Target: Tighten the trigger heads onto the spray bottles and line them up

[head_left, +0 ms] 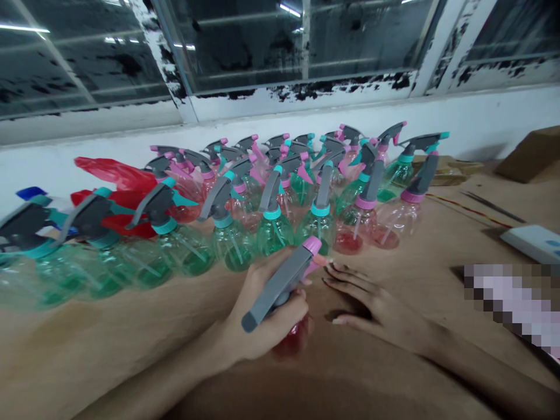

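Note:
A spray bottle [282, 286] with a grey head, pink nozzle and pink trigger is in my left hand [266, 312]. My left fingers wrap round its neck and trigger, and part of its red-tinted body shows below them. To the right of the bottle, my right hand [371, 297] is open with its fingers stretched towards the nozzle. Whether a fingertip touches the nozzle I cannot tell. Just beyond my hands stand a green spray bottle [315, 230] with a turquoise collar and a pink one [350, 233] with a pink collar.
Several more spray bottles [188, 251] stand in rows across the brown table [175, 350]. Red plastic [118, 178] lies among those at left. At right are tweezers [494, 207], a white box [534, 242] and a cardboard box [529, 154]. A windowed wall [306, 105] rises behind.

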Motion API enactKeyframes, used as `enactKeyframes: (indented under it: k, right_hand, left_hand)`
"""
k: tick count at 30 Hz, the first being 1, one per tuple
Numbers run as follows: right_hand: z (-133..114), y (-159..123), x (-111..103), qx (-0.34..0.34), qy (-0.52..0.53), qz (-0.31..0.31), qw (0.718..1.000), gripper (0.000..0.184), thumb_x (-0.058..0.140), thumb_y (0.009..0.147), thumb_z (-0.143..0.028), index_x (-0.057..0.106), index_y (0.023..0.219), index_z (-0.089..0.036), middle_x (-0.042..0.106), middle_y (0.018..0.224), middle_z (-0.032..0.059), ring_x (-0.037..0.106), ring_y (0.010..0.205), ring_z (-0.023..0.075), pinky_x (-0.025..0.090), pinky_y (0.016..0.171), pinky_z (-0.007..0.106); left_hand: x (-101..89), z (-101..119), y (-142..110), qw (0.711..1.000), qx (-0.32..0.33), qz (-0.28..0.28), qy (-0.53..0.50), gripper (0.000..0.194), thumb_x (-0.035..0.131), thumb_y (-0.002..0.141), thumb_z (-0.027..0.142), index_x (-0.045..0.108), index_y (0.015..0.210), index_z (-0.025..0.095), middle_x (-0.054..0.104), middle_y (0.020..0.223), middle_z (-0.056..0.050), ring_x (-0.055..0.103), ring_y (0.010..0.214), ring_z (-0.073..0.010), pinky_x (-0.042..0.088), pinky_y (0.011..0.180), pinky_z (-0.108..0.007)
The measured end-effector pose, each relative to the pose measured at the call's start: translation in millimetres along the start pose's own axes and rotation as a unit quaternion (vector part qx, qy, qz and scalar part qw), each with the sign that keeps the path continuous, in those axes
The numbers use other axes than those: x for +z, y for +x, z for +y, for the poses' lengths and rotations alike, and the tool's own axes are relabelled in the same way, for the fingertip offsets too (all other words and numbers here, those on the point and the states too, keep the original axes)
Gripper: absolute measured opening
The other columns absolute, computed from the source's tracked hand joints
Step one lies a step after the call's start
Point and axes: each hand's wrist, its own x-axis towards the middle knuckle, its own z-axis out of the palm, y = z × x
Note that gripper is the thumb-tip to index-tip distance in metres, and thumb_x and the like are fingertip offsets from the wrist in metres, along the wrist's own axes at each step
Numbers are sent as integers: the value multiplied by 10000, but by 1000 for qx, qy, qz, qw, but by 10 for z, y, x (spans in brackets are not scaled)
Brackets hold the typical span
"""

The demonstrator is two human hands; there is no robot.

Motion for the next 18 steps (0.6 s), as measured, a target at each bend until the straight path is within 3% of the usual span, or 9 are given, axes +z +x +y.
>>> enactKeyframes:
  k: [4,10,15,18]
  right_hand:
    - [-7,-2,-3,5,4,6,1000,607,521,828,-490,367,1361,-245,396,1417,47,320,1313,229,336,1055,454]
    - [17,-4,8,-2,9,9,1000,592,524,833,-469,373,1358,-241,404,1412,44,325,1311,221,327,1062,441]
    - [13,1,5,-4,2,9,1000,592,515,836,-476,372,1358,-236,408,1409,47,327,1310,221,335,1057,447]
    - [14,0,6,-5,-4,4,1000,580,505,842,-479,378,1353,-236,400,1415,45,320,1314,218,336,1057,447]
  left_hand:
    - [30,-14,-28,1000,11,13,-16,359,439,638,104,608,931,224,596,767,5,596,630,-132,511,605,-236]
    - [43,-34,-62,1000,10,17,12,213,446,650,104,583,769,215,591,706,11,599,613,-126,506,606,-229]
    - [32,-2,-37,1000,7,10,-2,239,445,658,102,597,795,226,649,839,-4,616,632,-121,512,635,-227]
    - [26,11,-22,1000,9,13,-4,237,451,648,110,610,778,228,648,808,-4,625,631,-132,512,627,-239]
